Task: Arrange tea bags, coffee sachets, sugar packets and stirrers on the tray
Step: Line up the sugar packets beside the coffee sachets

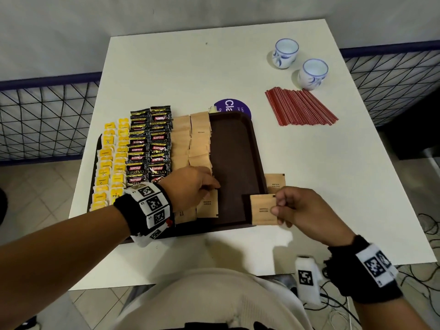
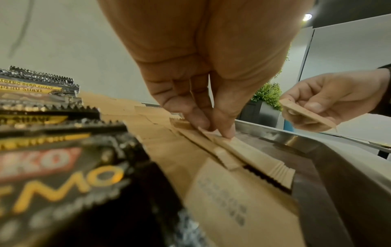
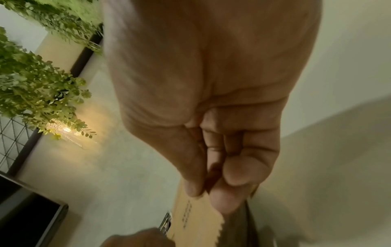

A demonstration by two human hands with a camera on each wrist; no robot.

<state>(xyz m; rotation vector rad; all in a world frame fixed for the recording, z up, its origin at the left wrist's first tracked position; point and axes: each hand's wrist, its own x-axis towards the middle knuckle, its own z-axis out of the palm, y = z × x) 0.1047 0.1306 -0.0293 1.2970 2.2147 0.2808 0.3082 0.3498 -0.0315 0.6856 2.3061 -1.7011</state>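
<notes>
A dark brown tray [image 1: 235, 163] holds rows of yellow tea bags [image 1: 110, 167], black coffee sachets [image 1: 150, 144] and brown sugar packets [image 1: 190, 139]. My left hand [image 1: 214, 186] reaches over the near end of the sugar rows and pinches the top edge of a sugar packet [image 2: 253, 155] that lies in the tray. My right hand [image 1: 277, 206] pinches another sugar packet [image 1: 262, 210] between thumb and fingers, just above the tray's near right corner. One more sugar packet [image 1: 275, 183] lies on the table beside the tray. Red stirrers [image 1: 300, 107] lie in a pile on the table at the right.
Two white and blue cups [image 1: 285, 52] [image 1: 313, 73] stand at the back right of the white table [image 1: 178, 75]. A purple round sticker [image 1: 232, 106] shows behind the tray. Wire fencing flanks the table. The tray's right half is bare.
</notes>
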